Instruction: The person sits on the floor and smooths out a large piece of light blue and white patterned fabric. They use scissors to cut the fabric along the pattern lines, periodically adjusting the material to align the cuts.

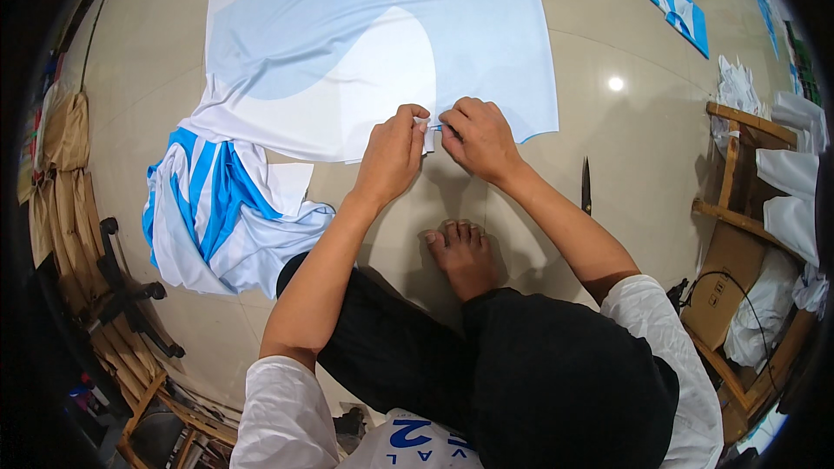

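Clothing: black trousers (382, 347) on bent legs and a white shirt (287, 412) with blue printing, both at six o'clock, clock read from the hands with twelve straight ahead.
Foot: one bare foot (466, 260) flat on the tiled floor (530, 234), near six o'clock, toes toward the cloth.
Left hand: left hand (393, 152) at the near edge of the cloth; grip closed, thumb and forefinger together on the edge.
Right hand: right hand (480, 141) just beside the left, a narrow gap between; fingers curled, grip closed on the same edge. Exact layers pinched cannot be told.
Strip: small white strip (428, 141) hanging at the edge by the left fingertips; a sliver of blue shows in the gap.
Cloth: large light-blue and white cloth (382, 52), spread on the floor from ten to one o'clock, lightly creased; its far end runs out of view.
Dark tool: slim, pointed dark tool (586, 187) lying between three and four o'clock, well apart from the hands.
Striped heap: crumpled blue and white garment fabric (213, 200) at eight o'clock, touching the cloth's left corner.
Chair: dark castor base (130, 295) at eight o'clock, beyond the heap.
Rack: wooden rack (738, 215) from three to four o'clock, with white bundles (789, 175) and a cardboard box (725, 282).
Brown bundles: brown wrapped bundles (65, 135) at nine o'clock.
Folded piece: flat blue and white piece (678, 9) on the floor at two o'clock.
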`<state>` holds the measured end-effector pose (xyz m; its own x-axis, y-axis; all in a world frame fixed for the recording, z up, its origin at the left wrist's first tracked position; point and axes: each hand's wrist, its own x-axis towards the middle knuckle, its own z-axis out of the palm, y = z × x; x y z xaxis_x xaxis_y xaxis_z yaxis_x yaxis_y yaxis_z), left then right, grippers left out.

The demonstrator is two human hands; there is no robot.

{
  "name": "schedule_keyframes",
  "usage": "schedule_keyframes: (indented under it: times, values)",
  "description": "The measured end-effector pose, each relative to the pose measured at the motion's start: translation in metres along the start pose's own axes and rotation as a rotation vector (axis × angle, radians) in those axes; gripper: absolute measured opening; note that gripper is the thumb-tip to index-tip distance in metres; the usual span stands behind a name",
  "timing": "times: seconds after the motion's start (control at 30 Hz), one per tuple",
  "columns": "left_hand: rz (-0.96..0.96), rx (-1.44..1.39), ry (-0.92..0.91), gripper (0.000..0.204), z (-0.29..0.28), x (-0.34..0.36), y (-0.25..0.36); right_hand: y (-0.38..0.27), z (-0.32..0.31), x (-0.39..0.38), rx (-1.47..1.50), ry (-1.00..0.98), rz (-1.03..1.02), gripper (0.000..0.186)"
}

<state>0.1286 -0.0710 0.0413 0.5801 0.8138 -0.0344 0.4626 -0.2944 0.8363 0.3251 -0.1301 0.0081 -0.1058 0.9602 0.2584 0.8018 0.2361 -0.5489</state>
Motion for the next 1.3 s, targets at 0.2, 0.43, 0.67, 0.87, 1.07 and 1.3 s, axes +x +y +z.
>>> schedule_keyframes:
  times: [0.2,0.43,0.67,0.87,1.07,1.3]
  values:
    - [-0.076,0.107,0.014,0.029,0.003,0.0,0.001,0.002,-0.005,-0.001,0.087,-0.011,0.053,0.011]
    - [0.1,0.325,0.203,0.035,0.02,0.004,0.006,0.001,-0.011,-0.008,0.069,0.048,0.053,0.01]
    - [0.173,0.414,0.315,0.025,0.029,0.004,-0.009,-0.003,-0.009,-0.006,0.027,0.101,-0.043,0.014]
    - [0.231,0.378,0.345,0.022,0.024,0.008,-0.014,0.0,-0.009,-0.007,-0.059,0.108,0.021,0.029]
    - [0.179,0.402,0.298,0.026,0.02,0.005,-0.013,0.015,-0.019,-0.019,-0.176,0.082,0.095,0.048]
    - [0.167,0.386,0.237,0.028,0.019,0.0,-0.014,0.038,-0.032,-0.043,-0.148,0.053,0.128,0.052]
